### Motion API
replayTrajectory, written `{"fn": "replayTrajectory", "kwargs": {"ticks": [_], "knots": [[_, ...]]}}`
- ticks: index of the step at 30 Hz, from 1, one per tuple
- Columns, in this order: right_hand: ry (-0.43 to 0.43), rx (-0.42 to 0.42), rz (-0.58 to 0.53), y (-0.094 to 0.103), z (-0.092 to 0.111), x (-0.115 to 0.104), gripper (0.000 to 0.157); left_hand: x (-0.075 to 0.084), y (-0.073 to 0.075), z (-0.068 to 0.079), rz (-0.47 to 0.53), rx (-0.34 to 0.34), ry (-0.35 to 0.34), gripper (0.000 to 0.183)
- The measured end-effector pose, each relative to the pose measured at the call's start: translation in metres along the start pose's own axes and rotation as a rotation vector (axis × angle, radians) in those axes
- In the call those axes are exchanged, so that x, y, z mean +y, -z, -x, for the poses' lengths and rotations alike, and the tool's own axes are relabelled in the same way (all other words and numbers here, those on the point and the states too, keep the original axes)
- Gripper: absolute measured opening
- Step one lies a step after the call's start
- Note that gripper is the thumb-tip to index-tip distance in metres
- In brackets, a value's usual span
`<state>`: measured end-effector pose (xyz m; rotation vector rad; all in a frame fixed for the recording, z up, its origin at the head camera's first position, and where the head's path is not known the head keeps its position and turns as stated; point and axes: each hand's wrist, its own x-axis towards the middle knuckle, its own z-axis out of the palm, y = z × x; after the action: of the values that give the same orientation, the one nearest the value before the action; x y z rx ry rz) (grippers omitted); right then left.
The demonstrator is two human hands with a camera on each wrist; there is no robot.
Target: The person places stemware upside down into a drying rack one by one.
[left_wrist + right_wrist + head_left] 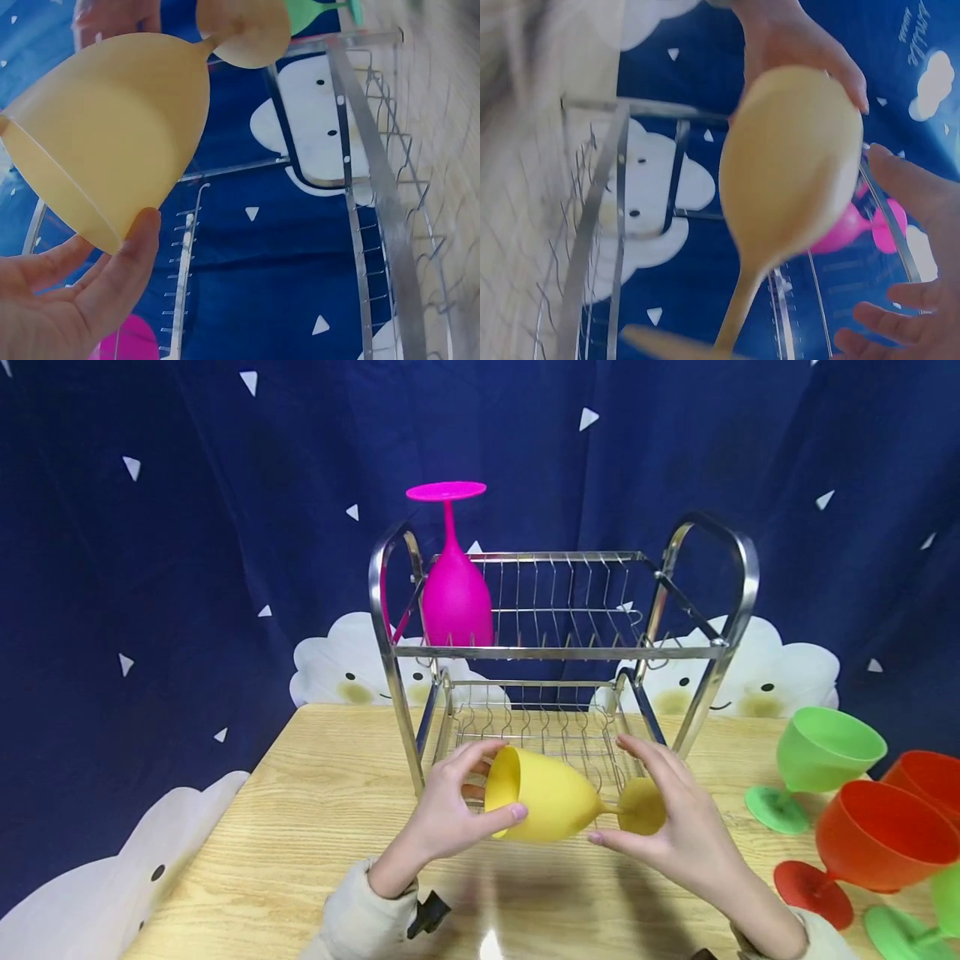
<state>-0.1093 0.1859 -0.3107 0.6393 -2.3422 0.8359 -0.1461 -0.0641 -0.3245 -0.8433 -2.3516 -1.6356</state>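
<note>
A yellow plastic goblet (551, 795) lies sideways in the air, its mouth toward the left and its foot (642, 807) toward the right. My left hand (459, 793) grips it by the rim, thumb on the near side and fingers behind. Around the foot, my right hand (678, 822) has thumb and fingers spread; in the right wrist view the right hand (915, 277) stands apart from the bowl. Behind both hands rises a two-tier metal dish rack (555, 653). On its upper tier, at the left, a magenta goblet (457, 597) stands upside down.
To the right on the wooden table (300, 827) are several goblets, among them a green one (828, 750) and a red one (885, 843). The rack's lower wire tier (540, 727) sits just beyond the hands. A dark blue curtain (187, 568) hangs behind.
</note>
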Motion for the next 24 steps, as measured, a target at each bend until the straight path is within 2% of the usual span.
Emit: {"fn": "replayTrajectory", "kwargs": {"ticks": [6,11,19,24], "knots": [[-0.017,0.073,-0.058,0.014,0.001,0.015,0.095,-0.001,0.016,0.004,0.087,0.040,-0.047,0.059],[-0.056,0.095,-0.218,0.019,0.002,0.028,0.093,-0.001,0.026,0.005,0.193,0.079,-0.093,0.059],[-0.160,0.007,-0.550,0.010,0.012,0.038,0.072,-0.003,0.027,0.003,0.383,0.135,-0.188,0.065],[-0.107,-0.079,-0.784,-0.005,0.010,0.042,0.060,-0.006,0.019,0.000,0.502,0.154,-0.193,0.068]]}}
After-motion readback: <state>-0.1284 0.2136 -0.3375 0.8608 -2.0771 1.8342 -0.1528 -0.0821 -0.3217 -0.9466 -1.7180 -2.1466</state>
